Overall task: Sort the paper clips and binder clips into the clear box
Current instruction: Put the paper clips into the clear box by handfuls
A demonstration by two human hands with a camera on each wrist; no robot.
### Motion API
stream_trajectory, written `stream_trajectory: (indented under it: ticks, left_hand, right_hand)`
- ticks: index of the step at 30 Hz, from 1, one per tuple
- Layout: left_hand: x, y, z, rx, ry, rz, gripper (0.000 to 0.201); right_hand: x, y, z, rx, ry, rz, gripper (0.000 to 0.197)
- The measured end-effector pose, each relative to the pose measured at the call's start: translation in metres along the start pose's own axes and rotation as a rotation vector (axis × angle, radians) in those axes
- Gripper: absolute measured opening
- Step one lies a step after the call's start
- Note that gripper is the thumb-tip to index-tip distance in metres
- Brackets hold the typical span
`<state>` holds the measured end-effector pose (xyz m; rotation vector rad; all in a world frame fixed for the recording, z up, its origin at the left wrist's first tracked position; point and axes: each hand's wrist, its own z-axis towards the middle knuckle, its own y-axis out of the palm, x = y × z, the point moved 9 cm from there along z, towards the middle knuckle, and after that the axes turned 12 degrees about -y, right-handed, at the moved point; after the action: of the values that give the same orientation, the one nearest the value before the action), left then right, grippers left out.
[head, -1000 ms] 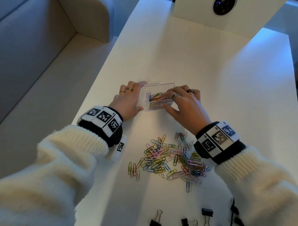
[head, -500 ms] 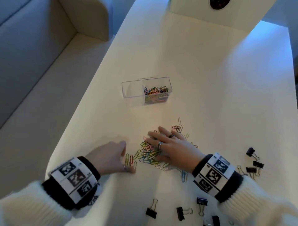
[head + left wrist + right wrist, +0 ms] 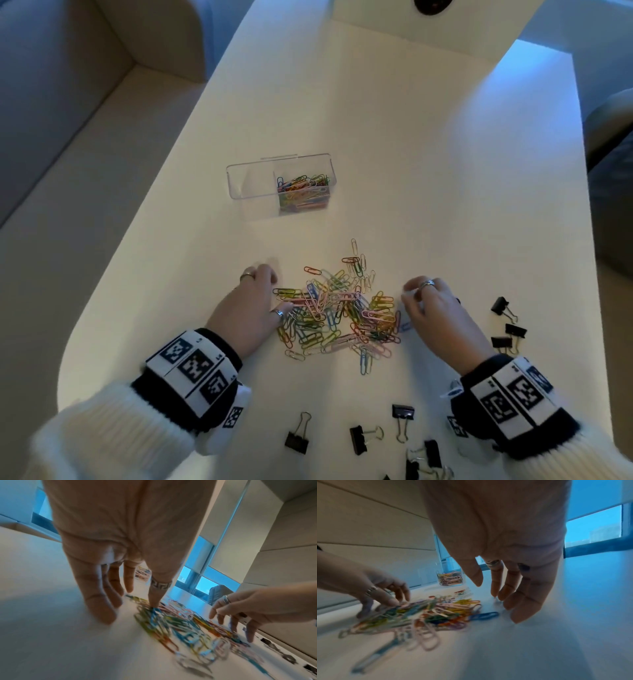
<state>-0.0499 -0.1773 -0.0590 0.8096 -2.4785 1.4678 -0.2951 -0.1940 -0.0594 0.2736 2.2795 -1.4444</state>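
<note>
Black binder clips [image 3: 363, 440] lie nearest the person, at 6 o'clock on the table [image 3: 428, 178], with more [image 3: 507, 325] at 4 o'clock; none is in hand. Beyond them, at centre, the loose pile of coloured paper clips [image 3: 337, 310] sits between both hands. The left hand [image 3: 251, 308] is at the pile's 9 o'clock edge, fingers extended, thumb tip touching clips, gripping nothing. The right hand [image 3: 436, 310] hovers at the 3 o'clock edge, fingers loosely spread, holding nothing.

Farthest, at 11 o'clock, stands the clear box [image 3: 279, 180]: right compartment part-filled with paper clips, left compartment empty.

Risks (judged): a two-handed scoop of tangled clips may shed strays; a sweeping right hand may drag binder clips in; overfilling may spill into the empty compartment.
</note>
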Motion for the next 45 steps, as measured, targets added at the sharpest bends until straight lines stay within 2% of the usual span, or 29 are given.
stream_trajectory:
  ticks: [5, 8, 11, 15, 18, 21, 23, 25, 28, 33, 36, 39, 42, 45]
  left_hand:
    - [0.035, 0.025, -0.002, -0.077, 0.082, -0.044, 0.033]
    - [0.047, 0.014, 0.009, -0.013, 0.112, -0.065, 0.033]
    - [0.06, 0.004, 0.023, 0.035, 0.164, 0.0, 0.042]
    - [0.08, 0.017, 0.033, -0.057, 0.239, 0.186, 0.068]
    - [0.084, 0.03, 0.035, -0.174, 0.289, 0.311, 0.078]
    - [0.076, 0.031, 0.033, -0.219, 0.337, 0.326, 0.074]
    - [0.065, 0.028, 0.029, -0.236, 0.337, 0.285, 0.064]
    - [0.056, 0.019, 0.024, -0.236, 0.338, 0.215, 0.055]
    - [0.054, -0.011, 0.017, -0.115, 0.367, 0.097, 0.048]
    - [0.068, -0.095, 0.009, 0.314, 0.456, -0.118, 0.041]
    - [0.066, -0.13, 0.017, 0.502, 0.435, -0.123, 0.036]
    - [0.063, -0.14, 0.034, 0.532, 0.378, -0.063, 0.036]
    - [0.061, -0.139, 0.052, 0.489, 0.299, -0.027, 0.039]
    - [0.057, -0.131, 0.07, 0.393, 0.196, 0.06, 0.048]
  right_hand:
    - [-0.035, 0.02, 0.002, -0.002, -0.069, 0.22, 0.028]
    - [-0.044, 0.007, 0.009, 0.108, -0.102, 0.253, 0.028]
    - [-0.054, -0.01, 0.024, 0.173, -0.179, 0.161, 0.034]
    - [-0.067, 0.004, 0.048, 0.007, -0.26, -0.008, 0.043]
    - [-0.073, 0.018, 0.046, -0.106, -0.351, -0.051, 0.044]
    - [-0.077, 0.017, 0.032, -0.101, -0.437, 0.108, 0.038]
    - [-0.073, 0.01, 0.025, -0.062, -0.403, 0.224, 0.034]
    - [-0.066, 0.001, 0.023, 0.018, -0.368, 0.244, 0.031]
    - [-0.067, -0.001, 0.027, 0.06, -0.366, 0.147, 0.033]
    - [-0.087, 0.024, 0.034, -0.131, -0.382, -0.112, 0.08]
    - [-0.098, 0.033, 0.036, -0.126, -0.388, -0.126, 0.08]
    - [-0.105, 0.038, 0.037, -0.114, -0.386, -0.096, 0.063]
    - [-0.109, 0.039, 0.038, -0.098, -0.395, -0.033, 0.046]
    - [-0.109, 0.039, 0.04, -0.085, -0.419, 0.048, 0.037]
